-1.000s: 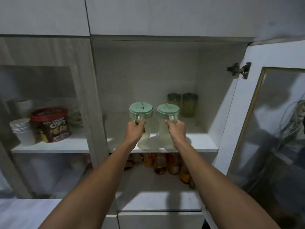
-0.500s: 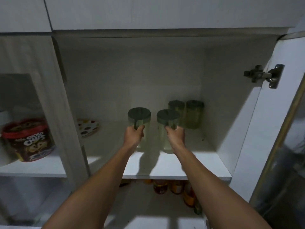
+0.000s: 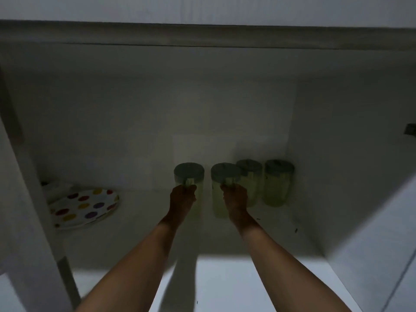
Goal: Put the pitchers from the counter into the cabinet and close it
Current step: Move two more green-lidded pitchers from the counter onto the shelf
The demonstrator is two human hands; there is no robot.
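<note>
Both my arms reach deep into the dim open cabinet (image 3: 315, 109). My left hand (image 3: 182, 198) grips the handle of a clear pitcher with a green lid (image 3: 188, 172). My right hand (image 3: 235, 200) grips the handle of a second, matching pitcher (image 3: 225, 174) just to its right. Both pitchers stand upright on the white shelf (image 3: 236, 278), well back from its front edge. Two more green-lidded pitchers (image 3: 279, 183) stand at the back right corner, one (image 3: 249, 172) partly hidden behind the pitcher in my right hand.
A stack of white plates with coloured dots (image 3: 83, 207) lies at the shelf's left, by the cabinet's left post (image 3: 33, 199). The open door (image 3: 382, 233) and its hinge (image 3: 410, 129) are at the right edge.
My view and both hands have moved further into the cabinet, carrying the two pitchers back towards the rear wall. The neighbouring shelf with the cereal tub has left the view.
</note>
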